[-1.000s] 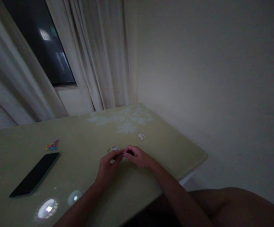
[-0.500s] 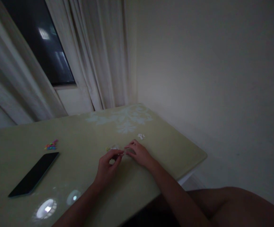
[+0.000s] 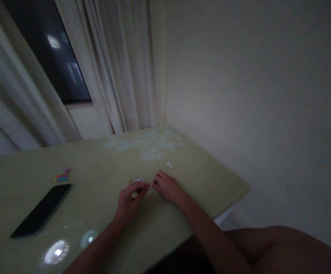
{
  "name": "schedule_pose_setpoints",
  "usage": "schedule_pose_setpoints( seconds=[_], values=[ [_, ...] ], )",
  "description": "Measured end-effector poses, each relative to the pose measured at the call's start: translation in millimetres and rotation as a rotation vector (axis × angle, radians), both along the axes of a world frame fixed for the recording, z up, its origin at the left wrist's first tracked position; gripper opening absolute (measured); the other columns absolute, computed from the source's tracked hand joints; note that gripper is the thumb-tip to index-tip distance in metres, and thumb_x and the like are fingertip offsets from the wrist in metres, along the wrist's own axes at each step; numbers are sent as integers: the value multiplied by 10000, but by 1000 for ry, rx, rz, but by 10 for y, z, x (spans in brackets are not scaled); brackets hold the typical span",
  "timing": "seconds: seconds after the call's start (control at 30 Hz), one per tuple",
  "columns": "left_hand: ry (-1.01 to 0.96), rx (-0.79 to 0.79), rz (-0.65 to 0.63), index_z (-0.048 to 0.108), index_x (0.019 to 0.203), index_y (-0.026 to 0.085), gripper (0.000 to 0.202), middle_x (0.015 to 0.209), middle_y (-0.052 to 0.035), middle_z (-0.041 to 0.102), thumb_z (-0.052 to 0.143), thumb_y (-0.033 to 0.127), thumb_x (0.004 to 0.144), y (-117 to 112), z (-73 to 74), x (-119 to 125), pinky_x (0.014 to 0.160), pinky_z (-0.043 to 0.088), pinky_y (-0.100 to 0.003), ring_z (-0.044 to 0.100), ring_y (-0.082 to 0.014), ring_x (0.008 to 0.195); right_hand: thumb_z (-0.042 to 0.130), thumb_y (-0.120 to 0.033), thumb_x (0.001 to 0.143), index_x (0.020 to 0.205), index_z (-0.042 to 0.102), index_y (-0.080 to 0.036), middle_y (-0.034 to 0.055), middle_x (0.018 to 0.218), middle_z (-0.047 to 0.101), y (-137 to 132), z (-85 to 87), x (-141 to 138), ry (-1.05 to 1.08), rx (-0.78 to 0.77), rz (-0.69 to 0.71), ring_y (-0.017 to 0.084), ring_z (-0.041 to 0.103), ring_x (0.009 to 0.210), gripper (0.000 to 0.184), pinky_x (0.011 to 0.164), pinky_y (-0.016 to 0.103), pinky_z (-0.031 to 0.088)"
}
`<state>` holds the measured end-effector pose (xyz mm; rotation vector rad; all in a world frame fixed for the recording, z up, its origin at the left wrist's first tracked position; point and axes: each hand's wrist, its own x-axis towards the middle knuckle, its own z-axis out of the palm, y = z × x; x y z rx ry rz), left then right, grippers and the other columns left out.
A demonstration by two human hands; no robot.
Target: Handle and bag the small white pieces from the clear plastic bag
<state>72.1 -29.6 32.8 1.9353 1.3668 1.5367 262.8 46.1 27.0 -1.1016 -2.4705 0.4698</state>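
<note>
My left hand (image 3: 129,201) rests on the pale green table (image 3: 102,213), thumb and fingers pinched together round something too small to make out. My right hand (image 3: 168,187) lies just to its right, fingers curled, fingertips almost touching the left hand's. A small pale clear item (image 3: 136,179) lies on the table just behind the left fingertips. A small white piece (image 3: 170,164) sits a little beyond the right hand. The light is dim.
A black phone (image 3: 41,210) lies flat at the left. Behind it is a little heap of coloured bits (image 3: 62,176). Curtains (image 3: 119,64) and a dark window (image 3: 45,49) stand behind the table, a bare wall at the right. My bare knee (image 3: 282,247) is below the table's right edge.
My right hand slid a little away from me on the table and then curled its fingers back toward the left hand. The left hand has barely moved.
</note>
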Motion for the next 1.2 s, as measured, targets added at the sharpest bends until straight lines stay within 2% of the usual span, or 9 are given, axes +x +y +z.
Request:
schedule_pose_setpoints(
  seconds=[0.1, 0.23, 0.43, 0.6, 0.77, 0.9, 1.0, 1.07, 1.2],
  values=[
    [-19, 35, -26, 833, 974, 265, 151, 924, -51, 827, 718, 360, 952, 11, -12, -5, 733, 612, -280, 772, -190, 813, 616, -190, 1032, 1007, 670, -157, 91, 1095, 593, -8, -23, -4, 18, 0, 17, 205, 577, 988, 68, 905, 330, 469],
    [-22, 54, -27, 841, 972, 273, 139, 936, -54, 820, 723, 343, 949, 24, -21, -1, 725, 614, -281, 769, -192, 827, 575, -219, 1057, 964, 627, -171, 56, 1064, 563, 15, -17, 10, 358, -174, 91, 172, 572, 983, 117, 922, 296, 466],
    [-18, 35, -19, 813, 1040, 269, 146, 854, -16, 800, 734, 347, 946, 19, -35, -1, 650, 571, -249, 699, -144, 670, 634, -472, 1019, 995, 679, -185, 36, 1027, 599, 5, 58, 10, 635, -520, 302, 182, 598, 990, 291, 914, 305, 467],
    [-4, 34, -23, 804, 1013, 265, 117, 850, -9, 786, 741, 334, 943, 15, -36, -7, 650, 550, -238, 691, -139, 681, 682, -588, 949, 946, 697, -179, 34, 991, 614, -15, 71, 0, 698, -586, 315, 171, 591, 901, 410, 832, 297, 459],
    [-4, 41, -7, 783, 930, 247, 85, 841, -7, 762, 731, 312, 944, 1, 3, -3, 656, 536, -231, 687, -138, 697, 728, -620, 897, 894, 693, -177, 15, 906, 605, 17, 38, -21, 726, -557, 262, 157, 566, 813, 445, 743, 276, 432],
    [-17, 24, 2, 772, 951, 240, 94, 877, -14, 752, 704, 306, 960, -3, 8, -18, 692, 535, -238, 694, -147, 750, 618, -585, 994, 977, 690, -179, 20, 890, 632, 66, -46, -27, 691, -422, 79, 162, 568, 790, 413, 726, 278, 447],
    [-54, -12, 44, 773, 978, 239, 141, 911, -31, 755, 677, 342, 979, 16, -24, -51, 714, 539, -252, 703, -164, 800, 546, -488, 1064, 1168, 700, -171, 99, 1117, 689, 65, -85, 0, 458, -173, -26, 214, 618, 1005, 367, 924, 351, 476],
    [-95, -39, 85, 772, 989, 237, 162, 905, -32, 756, 683, 372, 974, 30, -46, -71, 705, 540, -255, 702, -166, 785, 550, -473, 1069, 1349, 656, -180, 152, 1356, 648, 34, -79, 20, 250, -44, -4, 272, 559, 1245, 419, 1094, 432, 404],
    [-134, -49, 112, 788, 967, 234, 188, 878, -27, 772, 714, 405, 942, 40, -48, -76, 688, 552, -251, 710, -165, 755, 545, -517, 1063, 1554, 507, -290, 104, 1625, 472, -62, -34, 27, -4, 17, 63, 318, 421, 1440, 542, 1178, 519, 310]
  ],
)
